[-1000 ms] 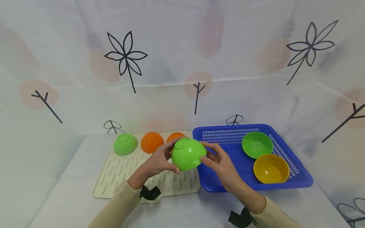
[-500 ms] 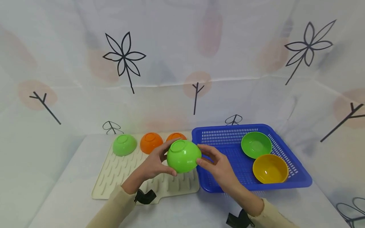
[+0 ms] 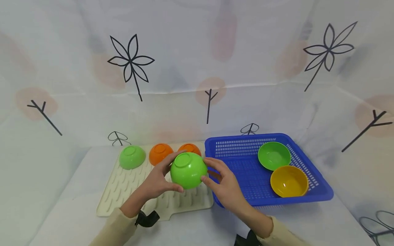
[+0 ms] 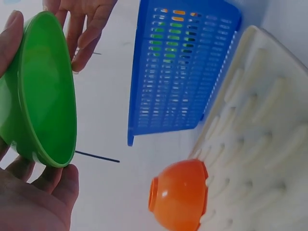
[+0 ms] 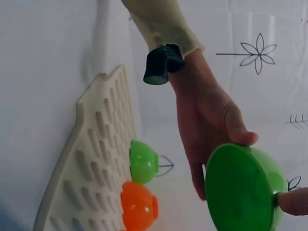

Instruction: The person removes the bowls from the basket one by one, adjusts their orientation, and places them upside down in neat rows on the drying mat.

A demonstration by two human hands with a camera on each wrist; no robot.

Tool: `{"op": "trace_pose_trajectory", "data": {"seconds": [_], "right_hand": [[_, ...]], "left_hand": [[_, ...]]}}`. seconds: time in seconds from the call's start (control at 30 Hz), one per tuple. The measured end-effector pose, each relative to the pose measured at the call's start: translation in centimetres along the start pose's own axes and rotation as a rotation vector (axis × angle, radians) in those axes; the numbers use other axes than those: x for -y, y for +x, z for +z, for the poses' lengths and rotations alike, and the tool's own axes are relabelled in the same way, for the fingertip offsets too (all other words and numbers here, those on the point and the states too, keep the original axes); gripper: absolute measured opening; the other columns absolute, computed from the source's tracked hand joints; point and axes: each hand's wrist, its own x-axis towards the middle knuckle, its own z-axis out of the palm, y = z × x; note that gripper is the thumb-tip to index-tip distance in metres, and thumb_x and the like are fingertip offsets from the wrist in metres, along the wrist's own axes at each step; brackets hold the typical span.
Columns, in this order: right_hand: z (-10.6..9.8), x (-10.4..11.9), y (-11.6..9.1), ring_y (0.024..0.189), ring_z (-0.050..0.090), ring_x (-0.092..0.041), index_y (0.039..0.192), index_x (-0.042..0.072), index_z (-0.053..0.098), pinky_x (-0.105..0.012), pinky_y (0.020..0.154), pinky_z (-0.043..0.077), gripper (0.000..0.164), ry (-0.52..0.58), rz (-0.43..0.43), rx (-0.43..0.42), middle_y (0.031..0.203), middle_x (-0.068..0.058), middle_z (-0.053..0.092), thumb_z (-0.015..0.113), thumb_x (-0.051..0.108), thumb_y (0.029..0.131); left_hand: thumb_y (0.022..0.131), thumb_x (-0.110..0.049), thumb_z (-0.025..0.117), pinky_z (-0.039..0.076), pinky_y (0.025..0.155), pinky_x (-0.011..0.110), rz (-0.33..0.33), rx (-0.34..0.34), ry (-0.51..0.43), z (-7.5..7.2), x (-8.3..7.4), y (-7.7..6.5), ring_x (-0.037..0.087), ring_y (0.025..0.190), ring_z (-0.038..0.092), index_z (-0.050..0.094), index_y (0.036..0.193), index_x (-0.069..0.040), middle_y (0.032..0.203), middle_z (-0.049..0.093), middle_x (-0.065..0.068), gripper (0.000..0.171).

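A bright green bowl (image 3: 188, 171), base up and tilted, is held between both hands over the front of a cream ridged drying board (image 3: 115, 196). My left hand (image 3: 155, 179) grips its left side, thumb low and fingers behind the upper edge. On the other side my right hand (image 3: 227, 186) pinches the bowl near its rim, thumb in front. The left wrist view looks into the hollow of the green bowl (image 4: 50, 91). Upside down along the back of the board sit another green bowl (image 3: 132, 157) and two orange bowls, one at the middle (image 3: 160, 154) and one partly hidden (image 3: 189, 148).
To the board's right stands a blue slotted basket (image 3: 237, 136). Inside it, at the right end, a green bowl (image 3: 274, 156) and a yellow bowl (image 3: 289, 181) lie with their openings up. A white cloth with plant drawings (image 3: 172, 112) hangs behind the table.
Both hands have carried the green bowl left and slightly down, away from the basket and over the board. The whole view has shifted a little as well.
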Motion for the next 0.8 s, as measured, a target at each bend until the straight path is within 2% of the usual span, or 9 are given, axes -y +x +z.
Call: {"op": "trace_pose_trajectory", "data": {"seconds": [0.17, 0.37, 0.5, 0.63, 0.8], "right_hand": [[1.6, 0.0, 0.4, 0.132, 0.046, -0.033, 0.139, -0.001, 0.053, -0.037, 0.105, 0.044, 0.054, -0.019, 0.003, 0.021, 0.143, -0.013, 0.046, 0.072, -0.001, 0.088], [3.9, -0.6, 1.2, 0.136, 0.041, -0.037, 0.142, -0.007, 0.048, -0.042, 0.107, 0.042, 0.06, -0.019, 0.001, 0.049, 0.145, -0.019, 0.042, 0.07, -0.007, 0.086], [5.4, -1.3, 1.5, 0.14, 0.036, -0.038, 0.145, -0.007, 0.042, -0.046, 0.109, 0.037, 0.061, -0.009, 0.014, 0.082, 0.15, -0.021, 0.035, 0.067, -0.005, 0.09], [6.8, -2.1, 1.7, 0.14, 0.037, -0.036, 0.147, -0.005, 0.041, -0.048, 0.11, 0.035, 0.058, 0.007, 0.054, 0.1, 0.151, -0.019, 0.034, 0.063, -0.002, 0.094], [8.4, -3.3, 1.9, 0.141, 0.038, -0.03, 0.146, -0.003, 0.044, -0.044, 0.111, 0.035, 0.054, 0.041, 0.117, 0.139, 0.152, -0.014, 0.038, 0.061, 0.0, 0.095]], "left_hand": [[0.07, -0.029, 0.092, 0.034, 0.108, 0.063, -0.027, -0.019, 0.02, -0.9, 0.4, -1.0, 0.029, 0.133, 0.044, 0.039, 0.152, -0.019, 0.149, 0.046, -0.002, 0.098], [0.071, -0.018, 0.092, 0.034, 0.108, 0.064, -0.043, -0.061, 0.071, -1.9, 1.5, -2.1, 0.03, 0.133, 0.044, 0.039, 0.152, -0.02, 0.149, 0.046, 0.0, 0.097], [0.073, -0.017, 0.091, 0.033, 0.107, 0.066, -0.076, -0.098, 0.102, -2.3, 2.2, -3.1, 0.03, 0.132, 0.044, 0.038, 0.152, -0.02, 0.149, 0.045, 0.0, 0.095], [0.073, -0.021, 0.091, 0.033, 0.106, 0.067, -0.122, -0.131, 0.155, -2.9, 2.8, -4.1, 0.031, 0.132, 0.044, 0.038, 0.151, -0.021, 0.148, 0.045, 0.001, 0.094], [0.07, -0.019, 0.093, 0.032, 0.106, 0.068, -0.182, -0.184, 0.225, -4.0, 3.9, -5.5, 0.033, 0.133, 0.042, 0.038, 0.15, -0.021, 0.149, 0.044, 0.005, 0.097]]}}
